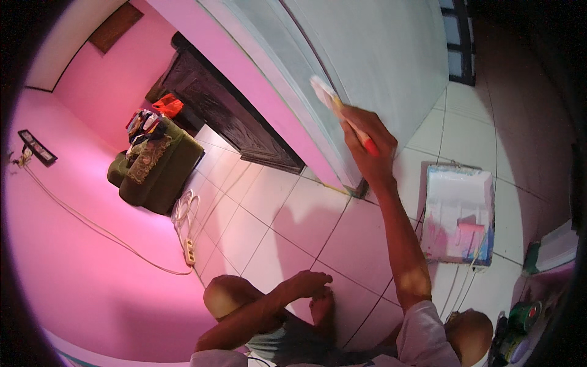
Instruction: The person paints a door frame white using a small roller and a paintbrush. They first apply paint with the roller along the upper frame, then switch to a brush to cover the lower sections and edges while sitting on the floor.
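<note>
My right hand is closed around a paintbrush with a wooden handle and a red end. White paint covers its bristles, which are at the pale grey-white door frame, beside a dark vertical groove. My left forearm lies across my bent left knee. My left hand hangs loosely past the knee above the floor, fingers slightly bent and holding nothing. On the floor to the right is a paint tray coated with white paint. A small pink-stained roller lies in it.
A pink wall rises at the left, with a cable running down to a power strip. Farther back stand a green armchair piled with cloth and a dark carved wooden door. Cans and bottles sit at the lower right.
</note>
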`<move>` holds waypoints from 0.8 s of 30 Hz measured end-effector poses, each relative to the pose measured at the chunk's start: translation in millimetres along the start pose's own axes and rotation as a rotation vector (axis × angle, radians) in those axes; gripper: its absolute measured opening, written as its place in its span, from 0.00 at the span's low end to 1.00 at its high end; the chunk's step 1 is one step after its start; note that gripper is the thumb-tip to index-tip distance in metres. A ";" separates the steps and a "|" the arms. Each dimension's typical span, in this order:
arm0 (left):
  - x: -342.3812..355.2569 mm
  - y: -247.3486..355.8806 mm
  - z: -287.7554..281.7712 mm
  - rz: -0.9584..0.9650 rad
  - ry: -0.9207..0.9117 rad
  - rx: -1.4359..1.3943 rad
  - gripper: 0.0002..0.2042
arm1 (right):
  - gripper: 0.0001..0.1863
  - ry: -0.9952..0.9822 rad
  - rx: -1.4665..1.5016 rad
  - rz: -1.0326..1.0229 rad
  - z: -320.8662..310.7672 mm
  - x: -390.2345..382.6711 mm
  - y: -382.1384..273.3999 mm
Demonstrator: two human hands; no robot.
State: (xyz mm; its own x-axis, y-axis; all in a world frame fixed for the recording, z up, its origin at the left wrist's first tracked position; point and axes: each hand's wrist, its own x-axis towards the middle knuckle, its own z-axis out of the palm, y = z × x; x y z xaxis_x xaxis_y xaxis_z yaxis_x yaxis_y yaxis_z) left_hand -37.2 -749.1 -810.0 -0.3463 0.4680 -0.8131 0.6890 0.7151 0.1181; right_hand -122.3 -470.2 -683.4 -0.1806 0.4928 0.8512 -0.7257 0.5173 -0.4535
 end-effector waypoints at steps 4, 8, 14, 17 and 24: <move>5.7 -4.3 8.3 0.042 0.054 0.005 0.24 | 0.20 -0.031 0.069 -0.067 8.1 11.4 -7.1; 8.5 -1.8 0.4 0.043 0.029 0.009 0.26 | 0.17 -0.033 0.077 -0.175 21.5 48.3 -23.6; 8.4 -12.5 11.3 0.088 0.077 -0.005 0.24 | 0.17 -0.043 0.076 -0.214 38.4 72.5 -25.5; 12.1 -9.3 6.6 0.054 -0.017 -0.002 0.23 | 0.18 -0.037 0.091 -0.271 43.0 73.6 -20.2; 10.4 -6.5 5.1 0.065 0.014 0.017 0.22 | 0.18 -0.180 0.003 -0.121 36.6 56.4 -13.8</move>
State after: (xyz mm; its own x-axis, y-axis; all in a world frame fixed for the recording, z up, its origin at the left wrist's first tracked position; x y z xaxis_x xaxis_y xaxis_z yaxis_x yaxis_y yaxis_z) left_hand -42.0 -751.5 -822.2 -0.3095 0.5206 -0.7958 0.7209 0.6742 0.1607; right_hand -146.7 -475.1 -619.5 -0.2074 0.2942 0.9330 -0.7515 0.5626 -0.3445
